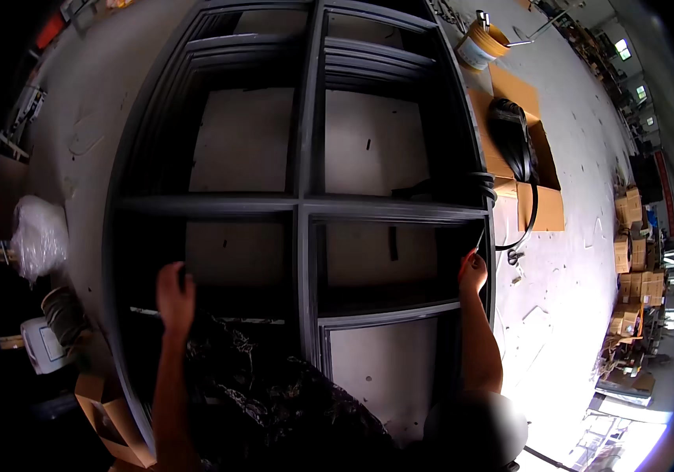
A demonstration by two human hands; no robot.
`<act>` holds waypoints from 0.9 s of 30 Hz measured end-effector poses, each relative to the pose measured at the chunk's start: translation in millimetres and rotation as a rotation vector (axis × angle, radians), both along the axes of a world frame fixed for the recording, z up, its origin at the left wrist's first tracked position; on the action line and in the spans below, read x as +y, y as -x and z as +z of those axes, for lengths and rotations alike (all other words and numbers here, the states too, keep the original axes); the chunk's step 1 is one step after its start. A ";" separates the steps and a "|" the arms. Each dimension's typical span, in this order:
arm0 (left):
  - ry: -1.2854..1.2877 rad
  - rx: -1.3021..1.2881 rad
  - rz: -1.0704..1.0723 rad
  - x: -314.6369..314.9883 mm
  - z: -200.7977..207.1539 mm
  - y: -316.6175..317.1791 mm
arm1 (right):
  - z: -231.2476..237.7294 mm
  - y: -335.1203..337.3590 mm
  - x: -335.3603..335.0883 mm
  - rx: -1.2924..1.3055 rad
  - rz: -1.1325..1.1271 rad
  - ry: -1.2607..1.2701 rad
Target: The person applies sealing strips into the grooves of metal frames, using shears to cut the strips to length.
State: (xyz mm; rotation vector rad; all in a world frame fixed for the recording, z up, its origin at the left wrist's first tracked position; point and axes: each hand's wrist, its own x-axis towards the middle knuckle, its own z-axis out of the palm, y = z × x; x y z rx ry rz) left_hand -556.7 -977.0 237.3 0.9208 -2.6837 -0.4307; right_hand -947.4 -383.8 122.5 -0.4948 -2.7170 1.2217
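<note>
A stack of dark grey window-like frames with crossbars lies before me. My right hand is closed around a small red-handled tool at the frames' right side; a thin pale tip sticks up from it. Above that hand, black strip loops hang over the right rail beside the crossbar. My left hand is over the lower left opening, slightly blurred, fingers curled. Something dark shows at its fingertips, too small to name. Below it, a dark patterned garment covers part of the frames.
An open cardboard box on the right holds a coil of black strip; one length runs out toward the frames. Scissors lie on the floor nearby. A yellow bucket stands beyond. Clear plastic wrap sits on the left, above another carton.
</note>
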 end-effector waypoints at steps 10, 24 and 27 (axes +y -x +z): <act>-0.293 -0.082 0.041 204.3 -73.3 142.9 | 31.9 126.2 -45.9 -0.587 0.012 0.806; -0.114 -0.049 -0.012 196.5 -87.3 185.6 | 41.1 186.1 -77.9 -0.581 0.002 0.847; -0.111 -0.054 0.007 198.9 -89.8 186.7 | 38.0 209.2 -64.6 -0.577 -0.077 0.877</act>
